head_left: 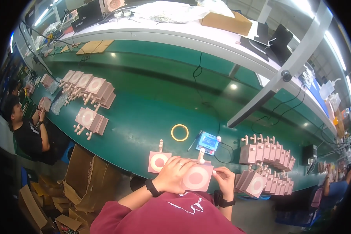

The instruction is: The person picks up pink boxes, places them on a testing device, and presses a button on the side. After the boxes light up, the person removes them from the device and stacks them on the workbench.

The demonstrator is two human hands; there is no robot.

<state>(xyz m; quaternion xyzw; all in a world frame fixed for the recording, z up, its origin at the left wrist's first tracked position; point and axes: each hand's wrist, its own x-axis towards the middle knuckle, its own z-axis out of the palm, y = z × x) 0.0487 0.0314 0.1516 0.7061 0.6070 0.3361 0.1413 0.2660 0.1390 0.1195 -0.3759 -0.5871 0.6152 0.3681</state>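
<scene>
My left hand (176, 173) is wrapped round a pink box (206, 187) with a pale round disc on its front, held close to my body. A peg-like arm (201, 155) with a ball end sticks up from the box's top. At the box's right side, my right hand (224, 181) pinches a small pale knob (215, 172) between thumb and finger. Just left of my left hand, a similar pink box (151, 163) with a cream ring on its face lies on the green table (144, 128).
A yellow ring (179, 133), a pen (195, 141) and a blue device with a screen (207, 142) lie ahead. Rows of pink boxes stand at right (247, 154) and left (95, 85). A shelf post (257, 102) slants down at right. Cardboard boxes (85, 175) fill the lower left; a co-worker (31, 132) sits at far left.
</scene>
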